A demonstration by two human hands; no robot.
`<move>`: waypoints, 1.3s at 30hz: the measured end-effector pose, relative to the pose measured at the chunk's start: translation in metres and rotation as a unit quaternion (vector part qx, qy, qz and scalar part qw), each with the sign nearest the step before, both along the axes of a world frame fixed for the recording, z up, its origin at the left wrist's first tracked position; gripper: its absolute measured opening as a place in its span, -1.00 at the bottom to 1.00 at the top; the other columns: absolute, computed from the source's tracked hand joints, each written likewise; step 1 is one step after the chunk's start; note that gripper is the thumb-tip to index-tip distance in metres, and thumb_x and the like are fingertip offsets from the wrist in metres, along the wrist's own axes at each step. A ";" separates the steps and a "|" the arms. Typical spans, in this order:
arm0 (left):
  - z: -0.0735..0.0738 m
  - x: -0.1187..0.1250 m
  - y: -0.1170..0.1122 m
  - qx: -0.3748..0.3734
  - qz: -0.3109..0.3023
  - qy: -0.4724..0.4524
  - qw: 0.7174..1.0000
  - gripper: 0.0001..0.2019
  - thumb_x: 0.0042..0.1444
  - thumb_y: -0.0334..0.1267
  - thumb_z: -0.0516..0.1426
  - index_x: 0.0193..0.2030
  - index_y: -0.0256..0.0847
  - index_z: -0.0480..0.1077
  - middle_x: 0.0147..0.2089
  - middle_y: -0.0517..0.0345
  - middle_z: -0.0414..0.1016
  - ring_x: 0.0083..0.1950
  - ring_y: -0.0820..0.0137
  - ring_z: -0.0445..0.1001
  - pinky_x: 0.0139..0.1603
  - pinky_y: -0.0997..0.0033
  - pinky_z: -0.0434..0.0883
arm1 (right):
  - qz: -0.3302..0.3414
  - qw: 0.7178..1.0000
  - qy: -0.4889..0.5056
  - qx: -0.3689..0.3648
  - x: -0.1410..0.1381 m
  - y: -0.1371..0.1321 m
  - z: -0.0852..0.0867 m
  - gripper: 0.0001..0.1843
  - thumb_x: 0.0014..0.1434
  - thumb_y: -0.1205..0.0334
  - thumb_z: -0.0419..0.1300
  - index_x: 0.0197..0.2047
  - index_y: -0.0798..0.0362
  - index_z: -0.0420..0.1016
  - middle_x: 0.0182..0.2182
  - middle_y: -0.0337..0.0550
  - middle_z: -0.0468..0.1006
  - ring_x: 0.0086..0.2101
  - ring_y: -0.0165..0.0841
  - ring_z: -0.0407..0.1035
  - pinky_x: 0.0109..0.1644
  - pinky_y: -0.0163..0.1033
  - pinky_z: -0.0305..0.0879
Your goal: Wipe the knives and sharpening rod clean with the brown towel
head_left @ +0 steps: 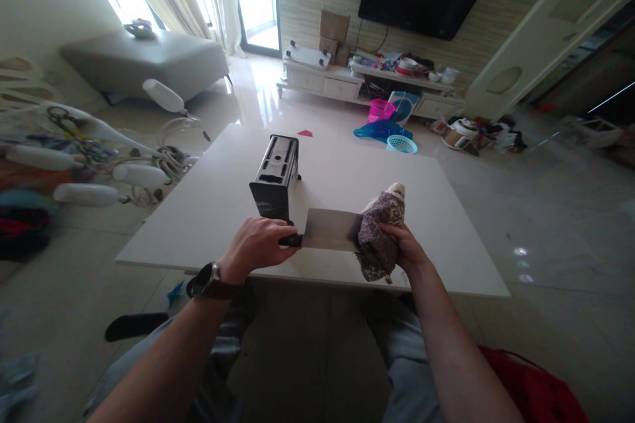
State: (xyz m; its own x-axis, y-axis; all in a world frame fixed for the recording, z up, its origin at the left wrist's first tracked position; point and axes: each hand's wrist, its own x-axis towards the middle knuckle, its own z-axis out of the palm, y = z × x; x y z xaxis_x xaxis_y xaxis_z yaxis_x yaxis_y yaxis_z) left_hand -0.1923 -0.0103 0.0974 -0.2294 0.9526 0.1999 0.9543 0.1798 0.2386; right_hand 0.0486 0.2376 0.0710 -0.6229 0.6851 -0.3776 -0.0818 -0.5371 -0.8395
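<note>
**Left hand [260,244] on a broad steel cleaver [330,230], right hand [407,246] on a bunched purple-and-cream cloth [380,231]**

The left hand grips the cleaver's black handle; the right hand clasps the cloth against the blade's far end, hiding it. Both things are above the near part of a glossy white rectangular worktop [198,225]. Just beyond the left hand, a boxy black knife block [270,198] with a slotted silvery top stands upright.
</note>
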 end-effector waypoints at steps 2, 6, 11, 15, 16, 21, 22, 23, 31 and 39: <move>0.000 0.002 0.000 -0.006 -0.004 0.002 1.000 -0.79 0.18 -0.03 0.20 -0.27 -0.02 0.63 -0.31 0.10 0.64 -0.33 0.26 0.56 -0.37 0.34 0.22 | 0.023 1.000 0.000 0.001 -0.002 -0.005 -0.001 -0.59 -0.21 0.30 0.55 -0.21 0.09 0.65 -0.34 -0.12 0.74 -0.40 -0.20 0.62 -0.28 -0.16 0.59; -0.001 0.003 0.000 -0.003 -0.016 -0.022 1.000 -0.80 0.17 -0.03 0.21 -0.30 -0.02 0.62 -0.32 0.09 0.63 -0.31 0.26 0.56 -0.35 0.35 0.25 | 0.060 0.998 -0.026 0.026 -0.007 -0.011 0.000 -0.58 -0.26 0.33 0.56 -0.24 0.09 0.67 -0.32 -0.10 0.75 -0.38 -0.19 0.62 -0.28 -0.17 0.59; 0.000 0.002 0.002 0.018 -0.007 -0.042 0.999 -0.75 0.18 0.03 0.20 -0.29 -0.02 0.62 -0.33 0.10 0.63 -0.30 0.28 0.56 -0.35 0.37 0.25 | 0.003 0.998 -0.008 0.057 -0.005 0.000 0.002 -0.54 -0.31 0.39 0.53 -0.22 0.11 0.67 -0.33 -0.11 0.74 -0.39 -0.18 0.62 -0.28 -0.16 0.58; -0.001 -0.002 -0.001 0.030 -0.002 -0.030 0.999 -0.74 0.20 0.04 0.21 -0.28 -0.04 0.63 -0.32 0.11 0.63 -0.32 0.29 0.55 -0.36 0.35 0.22 | -0.088 0.995 0.022 0.033 0.004 0.020 -0.003 -0.65 -0.24 0.39 0.48 -0.27 0.11 0.65 -0.37 -0.13 0.74 -0.42 -0.22 0.61 -0.27 -0.17 0.60; -0.001 -0.004 -0.002 0.036 0.002 -0.027 0.999 -0.74 0.19 0.04 0.22 -0.29 -0.05 0.62 -0.31 0.11 0.63 -0.31 0.30 0.55 -0.35 0.35 0.22 | -0.111 0.993 0.034 0.016 0.006 0.025 -0.005 -0.69 -0.18 0.36 0.46 -0.27 0.11 0.65 -0.37 -0.13 0.74 -0.42 -0.23 0.61 -0.25 -0.16 0.61; -0.004 -0.002 -0.004 0.093 0.024 -0.100 0.990 -0.68 0.18 0.05 0.27 -0.40 -0.17 0.54 -0.33 0.10 0.53 -0.36 0.39 0.45 -0.34 0.39 0.25 | -0.164 0.975 0.151 -0.026 0.012 0.035 -0.011 -0.70 0.10 0.14 0.32 -0.11 0.07 0.62 -0.21 -0.11 0.74 -0.12 -0.19 0.63 0.09 -0.05 0.56; -0.004 0.002 -0.002 0.111 0.030 -0.137 0.984 -0.65 0.20 0.04 0.26 -0.43 -0.20 0.52 -0.34 0.11 0.48 -0.37 0.42 0.42 -0.35 0.40 0.26 | -0.162 0.972 0.169 -0.026 0.012 0.034 -0.010 -0.68 0.13 0.11 0.30 -0.07 0.06 0.62 -0.17 -0.11 0.74 -0.07 -0.18 0.62 0.15 -0.02 0.52; -0.003 0.006 0.000 0.130 0.038 -0.184 0.974 -0.63 0.22 0.04 0.24 -0.45 -0.22 0.50 -0.36 0.12 0.44 -0.39 0.44 0.40 -0.37 0.42 0.27 | -0.158 0.970 0.182 -0.026 0.010 0.031 -0.009 -0.66 0.15 0.08 0.29 -0.04 0.04 0.62 -0.13 -0.11 0.73 -0.03 -0.17 0.60 0.19 0.01 0.49; 0.000 0.037 0.022 0.180 0.122 -0.631 0.745 -0.60 0.17 0.16 0.22 -0.31 -0.16 0.30 -0.55 0.35 0.34 -0.72 0.49 0.31 -0.79 0.54 0.21 | -0.095 0.974 0.205 -0.017 -0.019 -0.001 0.000 -0.61 0.15 -0.02 0.28 0.00 -0.08 0.62 -0.05 -0.16 0.71 0.11 -0.09 0.51 0.29 0.19 0.35; -0.013 0.060 0.040 0.166 0.091 -0.726 0.662 -0.54 0.15 0.18 0.23 -0.36 -0.12 0.15 -0.58 0.34 0.40 -0.76 0.48 0.30 -0.84 0.54 0.22 | -0.046 0.978 0.199 -0.050 -0.044 -0.031 -0.001 -0.63 0.12 -0.08 0.31 -0.04 -0.14 0.62 -0.09 -0.22 0.72 0.06 -0.14 0.54 0.18 0.11 0.47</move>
State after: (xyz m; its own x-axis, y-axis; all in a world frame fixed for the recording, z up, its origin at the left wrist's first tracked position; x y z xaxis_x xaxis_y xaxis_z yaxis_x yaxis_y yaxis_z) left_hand -0.1326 0.0296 0.0848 -0.5133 0.8421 -0.1656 -0.3532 -0.0314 0.9350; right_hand 0.0048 0.2063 0.0702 -0.6714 0.7172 -0.1865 -0.4431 -0.5902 -0.6747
